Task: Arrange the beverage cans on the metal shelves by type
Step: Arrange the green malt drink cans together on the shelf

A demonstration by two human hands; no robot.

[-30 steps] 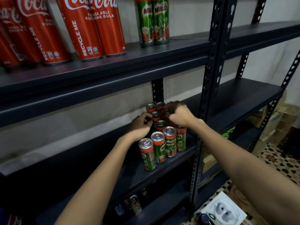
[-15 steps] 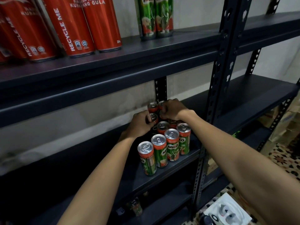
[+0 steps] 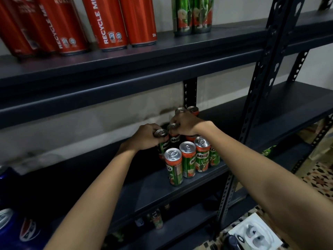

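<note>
Several green and red Milo cans (image 3: 188,162) stand clustered on the dark middle metal shelf (image 3: 153,188). My left hand (image 3: 146,138) grips the top of one Milo can (image 3: 163,141) at the cluster's left side. Just right of it, my right hand (image 3: 185,123) grips another Milo can (image 3: 174,137) by its top, further back in the cluster. Two more Milo cans (image 3: 187,110) show behind my right hand. On the upper shelf (image 3: 162,56) stand several red Coca-Cola cans (image 3: 111,24) and two Milo cans (image 3: 192,15).
Blue Pepsi cans (image 3: 16,230) sit at the lower left edge. A perforated upright post (image 3: 252,109) rises right of the cluster. A lower shelf holds a few cans (image 3: 156,219). A white tray (image 3: 254,233) lies on the patterned floor at the bottom right.
My view has dropped and come closer to the shelf. My left hand has shifted onto the top of a can at the cluster's left; my right hand stays over the back cans.
</note>
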